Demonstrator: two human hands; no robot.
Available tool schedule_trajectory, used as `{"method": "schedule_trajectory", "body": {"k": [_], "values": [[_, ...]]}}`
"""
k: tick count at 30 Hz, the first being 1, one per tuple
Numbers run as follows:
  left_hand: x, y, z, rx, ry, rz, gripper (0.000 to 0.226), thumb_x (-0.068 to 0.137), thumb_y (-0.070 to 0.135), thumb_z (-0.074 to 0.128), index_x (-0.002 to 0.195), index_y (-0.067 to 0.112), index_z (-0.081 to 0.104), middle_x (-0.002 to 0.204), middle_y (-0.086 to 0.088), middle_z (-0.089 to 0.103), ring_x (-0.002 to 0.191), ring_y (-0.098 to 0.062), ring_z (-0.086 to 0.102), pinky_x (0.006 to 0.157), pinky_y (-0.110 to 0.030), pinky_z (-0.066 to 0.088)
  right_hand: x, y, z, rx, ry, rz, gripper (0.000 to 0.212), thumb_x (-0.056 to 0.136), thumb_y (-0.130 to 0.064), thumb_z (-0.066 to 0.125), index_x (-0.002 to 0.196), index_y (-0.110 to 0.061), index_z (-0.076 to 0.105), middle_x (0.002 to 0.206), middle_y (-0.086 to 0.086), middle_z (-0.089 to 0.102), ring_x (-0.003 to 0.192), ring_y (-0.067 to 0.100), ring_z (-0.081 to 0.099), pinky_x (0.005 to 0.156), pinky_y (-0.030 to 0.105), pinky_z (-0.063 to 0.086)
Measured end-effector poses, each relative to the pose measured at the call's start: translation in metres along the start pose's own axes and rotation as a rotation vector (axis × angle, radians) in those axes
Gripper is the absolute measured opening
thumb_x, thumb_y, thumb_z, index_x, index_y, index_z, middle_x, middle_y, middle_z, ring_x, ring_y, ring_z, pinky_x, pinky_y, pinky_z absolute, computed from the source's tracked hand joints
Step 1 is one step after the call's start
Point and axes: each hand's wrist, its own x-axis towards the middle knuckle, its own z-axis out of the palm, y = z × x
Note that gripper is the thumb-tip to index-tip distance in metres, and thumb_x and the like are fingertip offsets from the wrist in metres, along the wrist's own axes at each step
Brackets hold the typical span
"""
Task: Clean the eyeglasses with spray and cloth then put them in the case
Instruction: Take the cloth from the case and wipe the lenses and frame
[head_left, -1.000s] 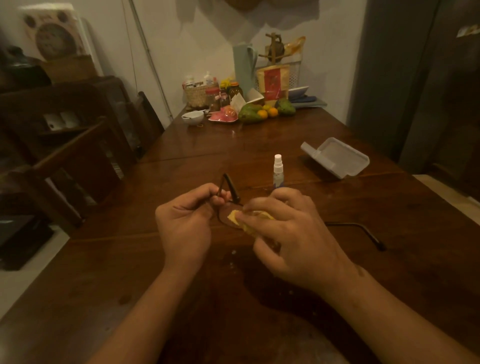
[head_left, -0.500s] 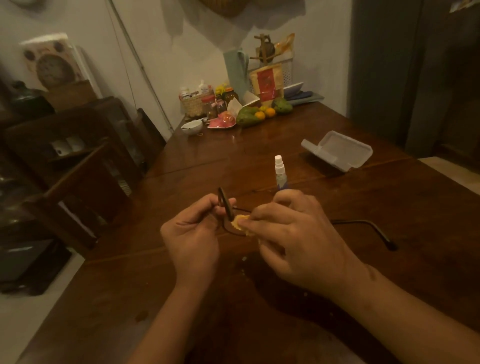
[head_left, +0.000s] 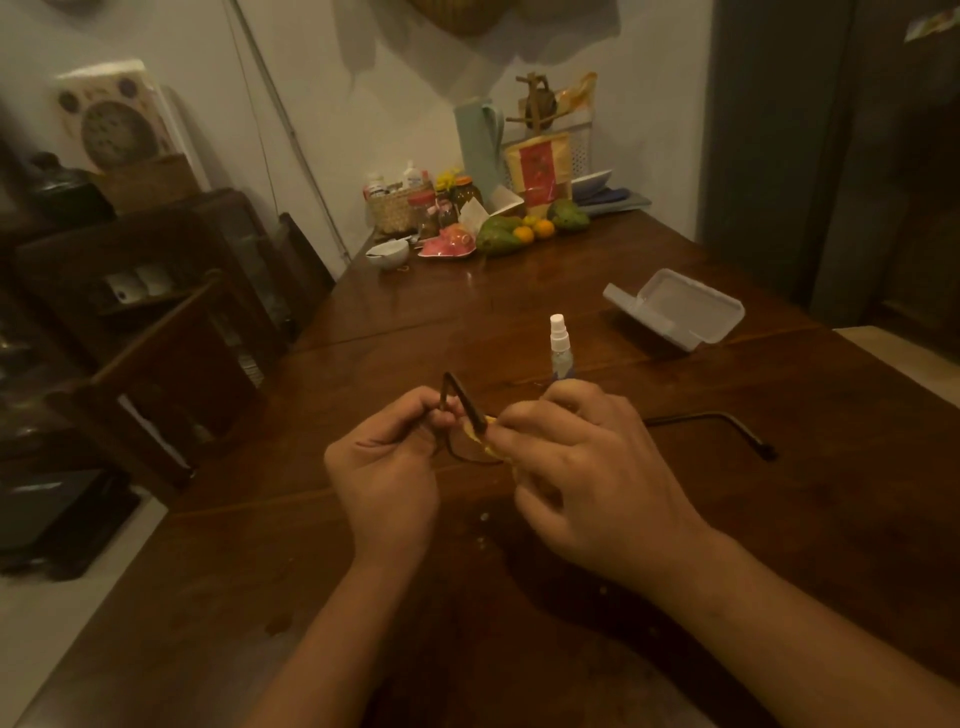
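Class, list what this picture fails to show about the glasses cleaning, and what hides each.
Head view: one lens of the eyeglasses is hidden behind the right hand.
Most of the cloth is covered by that hand; only a yellow edge shows.
The spray bottle: base behind that hand, label too small to read.

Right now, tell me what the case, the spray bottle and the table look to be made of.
Case: probably frosted whitish plastic with a matte finish; its thin walls look translucent.
Spray bottle: apparently a clear plastic body under an opaque white nozzle; the body looks see-through, though the dim light leaves it uncertain.
Table: dark wood with a glossy varnish; plank seams and soft reflections show.
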Motion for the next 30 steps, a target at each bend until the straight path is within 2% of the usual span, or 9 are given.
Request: {"method": "schedule_trajectory", "body": {"k": [5,10,15,20,24,27,30], "values": [[-0.004,-0.001,0.003,-0.03,-0.024,-0.025,0.043,0.082,-0.012,0.06,0.078,0.027,0.079,0.076,0.0,0.074,0.076,-0.021,0.069,0.067,-0.035,0.057,-0.001,-0.002,0.006,0.034,-0.047,-0.071,0.054,0.091,-0.032,0.055,0.144,-0.026,0.054,0.14,-0.009,0.053,0.12,0.017,0.042,0.087,0.029,0.037],[-0.001,-0.006,0.001,0.0,0.027,-0.045,0.047,0.082,-0.015,0.061,0.078,0.028,0.079,0.076,0.003,0.074,0.08,-0.028,0.071,0.072,-0.046,0.058,0.001,0.006,0.005,0.058,-0.014,-0.054,0.043,0.091,-0.034,0.05,0.131,-0.031,0.065,0.124,-0.014,0.064,0.112,0.012,0.044,0.077,0.03,0.037],[-0.003,-0.005,0.007,-0.037,0.043,-0.055,0.041,0.079,-0.009,0.062,0.081,0.027,0.08,0.079,-0.001,0.077,0.078,-0.017,0.073,0.068,-0.03,0.058,0.001,0.005,0.007,0.059,0.023,0.004,0.046,0.094,-0.039,0.051,0.139,-0.032,0.057,0.129,-0.014,0.06,0.116,0.011,0.043,0.08,0.031,0.04],[-0.006,-0.005,0.006,-0.024,0.053,-0.052,0.04,0.08,-0.006,0.06,0.08,0.028,0.08,0.079,0.001,0.076,0.08,-0.022,0.073,0.071,-0.041,0.058,0.001,0.004,0.006,0.089,-0.049,-0.067,0.046,0.095,-0.043,0.051,0.141,-0.036,0.054,0.136,-0.021,0.054,0.116,0.008,0.039,0.079,0.023,0.034],[-0.002,-0.006,0.005,-0.02,0.081,-0.043,0.041,0.078,-0.007,0.061,0.083,0.029,0.08,0.082,0.0,0.077,0.083,-0.022,0.074,0.073,-0.034,0.059,0.001,0.009,0.004,0.031,0.022,-0.023,0.043,0.093,-0.039,0.05,0.134,-0.036,0.06,0.126,-0.019,0.062,0.114,0.011,0.043,0.077,0.028,0.031],[-0.004,-0.007,0.006,-0.008,0.059,-0.022,0.038,0.079,-0.004,0.062,0.085,0.029,0.08,0.084,0.0,0.078,0.081,-0.019,0.074,0.07,-0.03,0.058,0.0,0.007,0.006,0.04,0.012,-0.014,0.048,0.094,-0.04,0.051,0.142,-0.037,0.051,0.133,-0.019,0.055,0.119,0.01,0.042,0.082,0.028,0.032],[-0.004,-0.007,0.005,-0.026,0.05,-0.013,0.041,0.08,-0.007,0.061,0.084,0.03,0.08,0.081,0.0,0.077,0.08,-0.02,0.074,0.069,-0.033,0.058,0.001,0.003,0.009,0.074,-0.023,-0.106,0.05,0.095,-0.038,0.052,0.145,-0.036,0.047,0.141,-0.019,0.05,0.121,0.011,0.041,0.085,0.026,0.033]]}}
